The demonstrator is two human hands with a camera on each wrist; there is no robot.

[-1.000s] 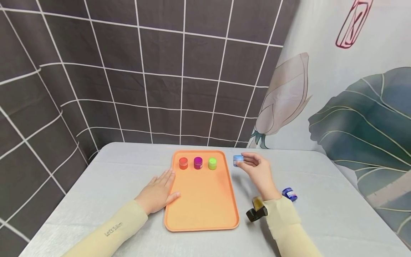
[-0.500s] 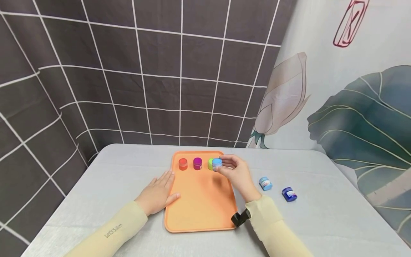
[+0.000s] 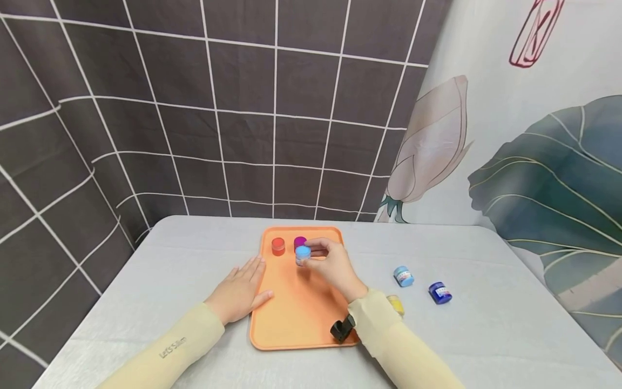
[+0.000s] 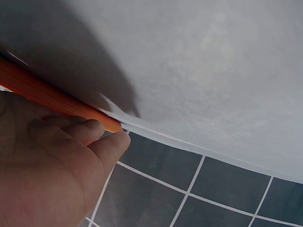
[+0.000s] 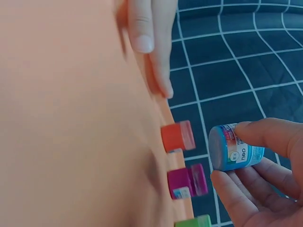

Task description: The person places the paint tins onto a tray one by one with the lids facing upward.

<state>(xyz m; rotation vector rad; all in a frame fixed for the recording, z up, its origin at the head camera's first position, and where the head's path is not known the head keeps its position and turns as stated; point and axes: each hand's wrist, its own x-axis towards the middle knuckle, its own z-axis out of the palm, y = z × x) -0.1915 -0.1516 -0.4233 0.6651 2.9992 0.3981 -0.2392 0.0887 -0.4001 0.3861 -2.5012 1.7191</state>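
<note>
My right hand [image 3: 335,269] pinches a light blue paint jar [image 3: 303,255] between thumb and fingers, above the orange tray [image 3: 286,324]. In the right wrist view the printed label of this jar [image 5: 236,146] shows, with the thumb across it. Close by on the tray stand a red jar [image 3: 278,247] and a purple jar [image 3: 299,242], the purple one partly covered by the held jar. A green jar [image 5: 193,222] peeks in at the bottom of the right wrist view; in the head view my right hand hides it. My left hand [image 3: 238,292] rests flat on the tray's left edge, fingers straight.
Right of the tray, another light blue jar [image 3: 404,276] and a dark blue jar [image 3: 440,293] lie on the grey-white tablecloth [image 3: 486,335]. A yellow jar [image 3: 396,304] is partly hidden by the right sleeve. A dark gridded curtain [image 3: 243,135] hangs behind the table.
My right hand has carried the light blue jar leftward, from beside the tray's right edge to over the tray, near the purple jar. The left hand stays put.
</note>
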